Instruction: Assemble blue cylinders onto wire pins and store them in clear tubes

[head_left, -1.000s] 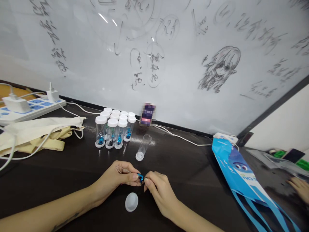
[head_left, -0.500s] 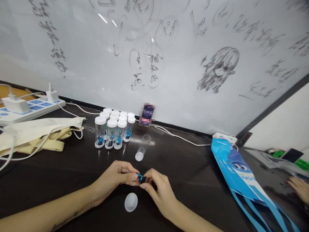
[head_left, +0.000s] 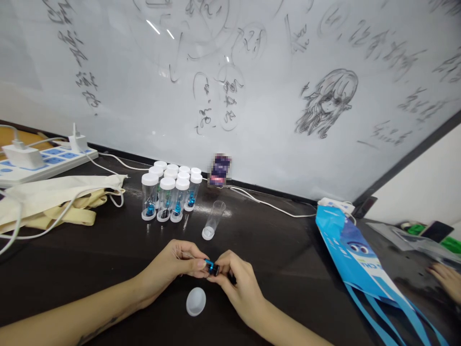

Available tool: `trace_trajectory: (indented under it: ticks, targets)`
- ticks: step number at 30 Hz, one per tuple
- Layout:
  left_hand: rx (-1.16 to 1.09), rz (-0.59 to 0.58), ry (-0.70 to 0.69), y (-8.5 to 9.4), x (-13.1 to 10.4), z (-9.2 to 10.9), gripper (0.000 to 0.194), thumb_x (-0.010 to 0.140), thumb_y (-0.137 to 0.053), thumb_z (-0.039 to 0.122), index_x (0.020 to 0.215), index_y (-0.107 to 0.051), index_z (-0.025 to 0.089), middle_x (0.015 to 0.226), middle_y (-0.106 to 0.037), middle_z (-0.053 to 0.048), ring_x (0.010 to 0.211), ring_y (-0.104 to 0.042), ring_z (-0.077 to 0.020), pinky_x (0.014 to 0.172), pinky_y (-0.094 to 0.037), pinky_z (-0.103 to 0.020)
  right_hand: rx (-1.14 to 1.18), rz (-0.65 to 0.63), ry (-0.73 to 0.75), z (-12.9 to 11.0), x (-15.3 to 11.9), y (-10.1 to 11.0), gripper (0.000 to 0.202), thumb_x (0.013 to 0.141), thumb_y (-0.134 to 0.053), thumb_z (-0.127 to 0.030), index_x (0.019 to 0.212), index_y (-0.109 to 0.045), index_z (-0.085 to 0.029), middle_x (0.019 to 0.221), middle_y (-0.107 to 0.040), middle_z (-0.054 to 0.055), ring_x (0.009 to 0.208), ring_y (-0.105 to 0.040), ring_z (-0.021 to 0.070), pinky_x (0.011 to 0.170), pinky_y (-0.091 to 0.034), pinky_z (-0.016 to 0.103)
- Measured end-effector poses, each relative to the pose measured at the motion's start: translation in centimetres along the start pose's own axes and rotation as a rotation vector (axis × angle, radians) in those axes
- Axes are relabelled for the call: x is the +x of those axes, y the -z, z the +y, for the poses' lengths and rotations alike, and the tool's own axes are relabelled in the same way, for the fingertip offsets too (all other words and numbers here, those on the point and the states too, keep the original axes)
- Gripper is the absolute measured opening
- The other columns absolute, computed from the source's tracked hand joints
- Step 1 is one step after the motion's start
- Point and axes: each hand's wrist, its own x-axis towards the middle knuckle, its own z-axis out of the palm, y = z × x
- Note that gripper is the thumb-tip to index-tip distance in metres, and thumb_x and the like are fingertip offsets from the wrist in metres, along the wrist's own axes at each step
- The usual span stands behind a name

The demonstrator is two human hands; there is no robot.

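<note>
Left hand (head_left: 182, 259) and right hand (head_left: 238, 278), each grip pinched on a small blue-and-black part (head_left: 212, 267) above the desk (head_left: 281, 240), handwritten whiteboard (head_left: 266, 125) behind, blue bag (head_left: 332, 233) at right with lettering seemingly reading "CHA"

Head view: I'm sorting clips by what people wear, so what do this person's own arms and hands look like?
The left hand and right hand are bare, with no gloves or watch showing. No sleeves show on either forearm. A dark marking runs along the left forearm; its design is too unclear to read.
</note>
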Motion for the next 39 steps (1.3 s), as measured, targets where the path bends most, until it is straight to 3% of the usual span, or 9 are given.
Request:
trace_trajectory:
  ticks: [7, 13, 19, 26, 32, 36, 39]
  targets:
    - [0.004, -0.025, 0.001, -0.01, 0.02, -0.12, 0.014, 0.071, -0.081, 0.023, 0.079, -0.077, 0.012, 0.076, -0.078, -0.006, 0.071, -0.071, -0.0167, 0.072, -0.055, -0.026, -0.096, -0.108, 0.008, -0.06, 0.02, 0.25, 0.038, 0.1, -0.043, -0.043, 0.072, -0.051, -0.02, 0.066, -0.058, -0.001, 0.062, -0.054, 0.0149, 0.063, -0.038, 0.027]
    - [0.005, 0.013, 0.001, 0.0, 0.03, -0.11, 0.017, 0.071, -0.082, 0.026, 0.08, -0.077, 0.012, 0.077, -0.079, -0.007, 0.073, -0.071, -0.0178, 0.073, -0.055, -0.027, -0.003, -0.019, 0.003, -0.07, -0.1, 0.1, 0.02, 0.095, -0.057, -0.037, 0.084, -0.056, -0.02, 0.076, -0.06, 0.0, 0.066, -0.055, 0.0144, 0.064, -0.041, 0.025]
    - [0.02, -0.018, 0.011, -0.02, -0.02, -0.02, 0.016, 0.069, -0.083, 0.026, 0.078, -0.077, 0.014, 0.075, -0.078, -0.005, 0.071, -0.071, -0.0172, 0.072, -0.054, -0.027, -0.114, -0.124, 0.011, -0.23, -0.01, 0.34, 0.041, 0.102, -0.038, -0.043, 0.07, -0.052, -0.02, 0.065, -0.059, 0.0, 0.062, -0.055, 0.0155, 0.064, -0.039, 0.028]
    - [0.048, 0.007, 0.014, 0.17, -0.01, -0.25, 0.019, 0.07, -0.082, 0.028, 0.081, -0.076, 0.014, 0.077, -0.079, -0.007, 0.071, -0.071, -0.0173, 0.072, -0.053, -0.027, -0.019, -0.014, 0.01, -0.05, -0.04, 0.09, 0.029, 0.095, -0.054, -0.046, 0.081, -0.055, -0.02, 0.074, -0.061, 0.0, 0.066, -0.056, 0.0153, 0.064, -0.041, 0.027]
    - [0.082, -0.02, 0.012, -0.04, -0.08, -0.04, 0.016, 0.068, -0.083, 0.027, 0.076, -0.076, 0.015, 0.073, -0.078, -0.006, 0.068, -0.07, -0.0172, 0.068, -0.052, -0.026, -0.108, -0.098, 0.047, -0.21, -0.13, 0.29, 0.045, 0.102, -0.036, -0.047, 0.069, -0.051, -0.02, 0.063, -0.057, 0.0, 0.059, -0.053, 0.015, 0.062, -0.038, 0.028]
    - [0.065, 0.002, 0.012, 0.18, 0.0, -0.26, 0.017, 0.07, -0.082, 0.027, 0.08, -0.076, 0.015, 0.075, -0.078, -0.006, 0.07, -0.07, -0.0168, 0.07, -0.051, -0.025, -0.042, -0.027, 0.027, 0.02, -0.15, 0.1, 0.028, 0.096, -0.053, -0.042, 0.08, -0.055, -0.02, 0.073, -0.059, 0.0, 0.064, -0.055, 0.0146, 0.062, -0.04, 0.026]
    - [0.05, -0.002, 0.014, 0.23, 0.09, -0.28, 0.017, 0.071, -0.082, 0.027, 0.079, -0.076, 0.014, 0.075, -0.078, -0.006, 0.069, -0.069, -0.0162, 0.07, -0.052, -0.026, -0.025, -0.011, 0.028, 0.04, -0.13, 0.04, 0.027, 0.095, -0.056, -0.042, 0.079, -0.055, -0.02, 0.072, -0.059, 0.0, 0.065, -0.055, 0.0144, 0.064, -0.04, 0.026]
